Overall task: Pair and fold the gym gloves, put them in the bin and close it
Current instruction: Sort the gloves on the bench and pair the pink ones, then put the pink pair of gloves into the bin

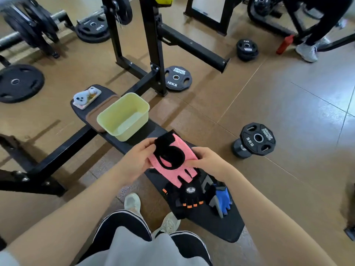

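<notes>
**Pink gloves held over the desk**

Holding a pink-and-black fingerless gym glove pair (172,160) above the black padded desk (221,225), the left hand (134,160) pinches its left edge while the right hand (209,160) grips its right edge, fingers curled round the fabric. Whether one glove or two lie stacked there cannot be told. Just beneath, on the desk, rest a black glove with orange finger trim (189,198) and, beside it to the right, a blue-and-grey glove (221,200), touching each other. Farther along the desk stands an open pale-green plastic bin (123,116), with a brown flat lid (96,114) just behind it and a phone in a decorated case (87,97) beyond. On the floor around sit black weight plates (177,78), a 5 kg dumbbell (255,140) and a black steel rack frame (153,45). Another person's legs (315,31) stand at the upper right.
</notes>
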`<control>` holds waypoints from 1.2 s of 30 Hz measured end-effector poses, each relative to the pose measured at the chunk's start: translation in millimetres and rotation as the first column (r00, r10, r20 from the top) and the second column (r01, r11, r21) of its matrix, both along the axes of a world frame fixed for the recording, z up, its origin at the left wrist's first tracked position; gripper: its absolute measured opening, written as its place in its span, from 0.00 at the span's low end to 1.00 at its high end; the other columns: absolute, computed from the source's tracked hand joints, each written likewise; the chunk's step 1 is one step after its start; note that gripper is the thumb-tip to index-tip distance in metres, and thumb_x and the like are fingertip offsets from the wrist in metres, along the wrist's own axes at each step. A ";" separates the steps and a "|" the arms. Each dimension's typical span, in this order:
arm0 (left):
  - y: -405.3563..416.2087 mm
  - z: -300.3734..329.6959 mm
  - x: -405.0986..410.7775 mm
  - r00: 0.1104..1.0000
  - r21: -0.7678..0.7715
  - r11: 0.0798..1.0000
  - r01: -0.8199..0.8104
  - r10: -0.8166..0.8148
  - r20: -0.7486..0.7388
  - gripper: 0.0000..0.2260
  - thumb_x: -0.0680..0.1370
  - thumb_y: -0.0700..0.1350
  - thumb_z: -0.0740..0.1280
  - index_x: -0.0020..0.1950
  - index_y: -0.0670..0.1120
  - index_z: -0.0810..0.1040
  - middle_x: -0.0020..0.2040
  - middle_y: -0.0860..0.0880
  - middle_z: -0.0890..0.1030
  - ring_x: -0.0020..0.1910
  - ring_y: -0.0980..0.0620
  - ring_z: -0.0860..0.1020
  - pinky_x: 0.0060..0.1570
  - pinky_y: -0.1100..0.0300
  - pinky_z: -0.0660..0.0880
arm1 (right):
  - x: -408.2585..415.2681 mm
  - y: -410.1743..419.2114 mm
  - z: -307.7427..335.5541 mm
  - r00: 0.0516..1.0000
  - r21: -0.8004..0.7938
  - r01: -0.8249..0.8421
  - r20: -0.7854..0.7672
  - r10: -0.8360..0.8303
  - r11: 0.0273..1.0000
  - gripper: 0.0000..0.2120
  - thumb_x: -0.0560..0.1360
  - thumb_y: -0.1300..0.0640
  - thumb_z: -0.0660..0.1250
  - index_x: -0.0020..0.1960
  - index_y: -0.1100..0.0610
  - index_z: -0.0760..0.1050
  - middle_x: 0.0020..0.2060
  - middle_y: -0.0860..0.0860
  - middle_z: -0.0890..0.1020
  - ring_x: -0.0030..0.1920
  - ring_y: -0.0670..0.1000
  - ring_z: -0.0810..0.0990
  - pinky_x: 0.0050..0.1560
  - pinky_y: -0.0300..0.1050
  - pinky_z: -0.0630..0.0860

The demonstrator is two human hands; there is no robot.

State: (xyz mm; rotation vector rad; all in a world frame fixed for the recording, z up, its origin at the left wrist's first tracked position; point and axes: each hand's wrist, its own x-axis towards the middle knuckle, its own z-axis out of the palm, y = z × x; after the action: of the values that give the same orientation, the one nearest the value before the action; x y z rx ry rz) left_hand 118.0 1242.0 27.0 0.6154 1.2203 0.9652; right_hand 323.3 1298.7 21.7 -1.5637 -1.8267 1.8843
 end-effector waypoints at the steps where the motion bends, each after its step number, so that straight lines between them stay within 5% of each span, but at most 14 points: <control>1: -6.5 2.3 -7.0 0.983 0.081 0.990 0.119 -0.106 -0.152 0.11 0.79 0.35 0.57 0.54 0.48 0.75 0.48 0.50 0.81 0.48 0.56 0.80 0.46 0.65 0.76 | 0.0 2.3 0.1 0.999 0.135 -0.031 0.031 0.027 0.990 0.03 0.70 0.59 0.69 0.43 0.56 0.75 0.38 0.59 0.79 0.39 0.61 0.78 0.43 0.58 0.75; 3: -13.6 4.6 -17.8 0.816 0.162 0.905 0.393 -0.263 -0.515 0.15 0.76 0.33 0.62 0.57 0.50 0.73 0.51 0.54 0.80 0.49 0.67 0.77 0.48 0.75 0.71 | -6.7 5.7 3.7 0.995 0.484 -0.077 0.088 0.039 0.872 0.06 0.70 0.65 0.67 0.41 0.55 0.74 0.34 0.50 0.76 0.35 0.52 0.74 0.40 0.44 0.69; 5: -13.0 4.4 -21.5 0.613 0.208 0.815 0.541 -0.213 -0.761 0.16 0.73 0.34 0.66 0.57 0.49 0.72 0.51 0.55 0.78 0.49 0.69 0.74 0.50 0.75 0.68 | -18.5 4.7 8.2 0.987 0.787 -0.153 0.148 0.058 0.597 0.06 0.68 0.66 0.65 0.43 0.58 0.76 0.36 0.51 0.78 0.36 0.54 0.75 0.40 0.41 0.67; 7: -7.9 0.9 -24.9 0.521 0.296 0.775 0.558 -0.050 -0.852 0.15 0.71 0.37 0.68 0.57 0.45 0.74 0.52 0.52 0.78 0.51 0.60 0.75 0.53 0.66 0.71 | -28.8 2.4 8.1 0.975 0.901 -0.222 0.217 0.058 0.372 0.07 0.66 0.64 0.65 0.44 0.58 0.76 0.38 0.53 0.79 0.36 0.55 0.77 0.41 0.41 0.70; 8: -5.9 -2.4 -25.9 0.542 0.344 0.771 0.536 -0.002 -0.840 0.16 0.70 0.40 0.68 0.58 0.45 0.73 0.53 0.51 0.78 0.52 0.56 0.76 0.54 0.63 0.71 | -33.7 2.3 7.8 0.973 0.911 -0.230 0.226 0.052 0.342 0.08 0.65 0.64 0.66 0.44 0.58 0.76 0.39 0.54 0.79 0.37 0.55 0.77 0.41 0.42 0.71; 11: 2.6 -7.1 -25.9 0.781 0.368 0.876 0.312 -0.017 -0.624 0.26 0.69 0.41 0.70 0.62 0.55 0.65 0.57 0.54 0.75 0.56 0.60 0.74 0.56 0.71 0.70 | -52.8 12.2 11.4 0.986 0.804 -0.114 0.163 -0.031 0.584 0.10 0.67 0.68 0.67 0.47 0.59 0.77 0.43 0.53 0.79 0.40 0.53 0.77 0.39 0.40 0.69; 13: 9.3 -14.4 -29.6 0.845 0.283 0.925 0.254 -0.070 -0.530 0.33 0.68 0.41 0.72 0.66 0.55 0.59 0.60 0.54 0.73 0.58 0.61 0.73 0.57 0.72 0.68 | -68.6 29.1 11.6 0.983 0.595 0.036 0.123 -0.134 0.803 0.08 0.71 0.67 0.64 0.47 0.58 0.76 0.43 0.52 0.79 0.41 0.52 0.76 0.39 0.41 0.71; 15: 17.4 -25.7 -39.3 0.889 0.170 0.964 0.203 -0.109 -0.444 0.37 0.67 0.45 0.74 0.70 0.52 0.57 0.63 0.54 0.71 0.60 0.60 0.73 0.59 0.67 0.69 | -86.0 48.7 9.2 0.972 0.426 0.114 0.138 -0.189 0.898 0.07 0.72 0.66 0.63 0.46 0.57 0.76 0.40 0.51 0.79 0.41 0.51 0.77 0.37 0.39 0.72; 18: 38.1 -33.2 -63.0 0.952 0.087 0.996 0.007 0.020 -0.305 0.28 0.67 0.50 0.73 0.64 0.53 0.66 0.59 0.55 0.76 0.58 0.58 0.75 0.57 0.61 0.72 | -116.0 74.5 5.5 0.967 0.392 -0.011 0.239 -0.090 0.920 0.07 0.72 0.64 0.63 0.49 0.60 0.77 0.40 0.52 0.78 0.42 0.52 0.75 0.40 0.41 0.69; 22: 80.7 -38.0 -119.8 0.907 0.055 0.996 -0.068 0.084 -0.414 0.05 0.77 0.44 0.64 0.53 0.51 0.73 0.50 0.50 0.79 0.53 0.52 0.77 0.54 0.58 0.74 | -169.1 114.2 -2.5 0.968 0.293 -0.087 0.252 0.010 0.952 0.04 0.72 0.61 0.65 0.45 0.58 0.78 0.32 0.48 0.76 0.38 0.51 0.74 0.38 0.41 0.68; 26: 127.7 -50.5 -187.6 0.908 0.011 0.987 -0.159 0.151 -0.391 0.06 0.79 0.41 0.61 0.50 0.52 0.72 0.46 0.54 0.77 0.47 0.57 0.76 0.44 0.67 0.72 | -230.4 161.6 -22.9 0.962 0.136 -0.135 0.257 0.097 0.982 0.03 0.72 0.58 0.67 0.43 0.58 0.75 0.33 0.51 0.77 0.36 0.52 0.74 0.36 0.43 0.70; 30: 169.7 -88.3 -249.2 0.905 -0.149 0.918 -0.368 0.317 -0.283 0.05 0.79 0.42 0.61 0.49 0.53 0.72 0.49 0.49 0.79 0.51 0.49 0.77 0.54 0.51 0.75 | -282.8 204.3 -55.5 0.990 -0.057 -0.035 0.135 0.043 0.998 0.14 0.70 0.59 0.70 0.54 0.62 0.76 0.48 0.61 0.82 0.49 0.60 0.80 0.55 0.53 0.76; 34: 191.8 -130.8 -281.3 0.908 -0.384 0.824 -0.416 0.396 -0.135 0.10 0.79 0.41 0.60 0.59 0.41 0.69 0.56 0.40 0.77 0.51 0.46 0.78 0.47 0.52 0.76 | -323.3 230.7 -90.0 0.981 -0.056 0.105 0.167 -0.094 0.993 0.03 0.72 0.66 0.66 0.44 0.61 0.76 0.38 0.54 0.78 0.39 0.52 0.74 0.37 0.41 0.70; 36: 194.4 -147.4 -287.1 0.912 -0.479 0.779 -0.405 0.379 -0.155 0.13 0.78 0.37 0.58 0.62 0.36 0.68 0.50 0.38 0.77 0.44 0.47 0.76 0.39 0.56 0.74 | -338.5 239.2 -109.2 0.963 0.029 0.076 0.259 -0.080 0.997 0.09 0.71 0.65 0.64 0.34 0.57 0.68 0.30 0.51 0.70 0.34 0.51 0.67 0.32 0.41 0.61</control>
State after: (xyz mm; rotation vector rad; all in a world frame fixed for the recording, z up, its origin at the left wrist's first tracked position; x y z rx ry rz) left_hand -169.1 1436.4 -120.3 -0.0427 1.6112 0.9175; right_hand -15.2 1538.0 -87.4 -1.9252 -1.8390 1.6914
